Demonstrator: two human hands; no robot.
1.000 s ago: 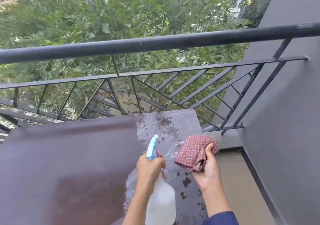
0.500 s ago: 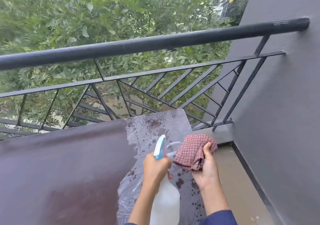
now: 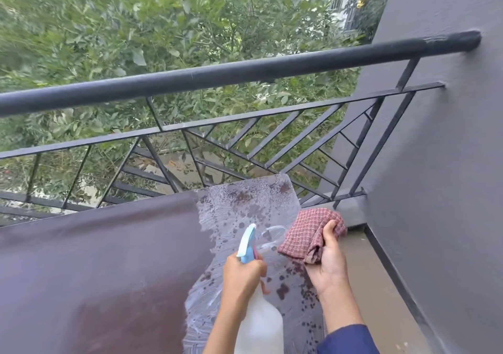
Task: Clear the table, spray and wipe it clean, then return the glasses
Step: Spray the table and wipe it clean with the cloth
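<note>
- Brown worktop (image 3: 95, 258) lay bare on our left; its wet strip (image 3: 245, 212) ran along the right edge.
- Our left hand (image 3: 242, 280) gripped the spray bottle (image 3: 258, 323) over that strip.
- Our right hand (image 3: 328, 261) clutched the checked cloth (image 3: 307, 231) at the worktop's right edge, near the railing (image 3: 217, 75).

**One head-worn view, looking forward and down**

The lone wide-angle camera sits above the table's (image 3: 95, 258) near edge, facing its far right corner and the railing (image 3: 217, 77) beyond. Both forearms enter from the bottom, close to the lens.
</note>
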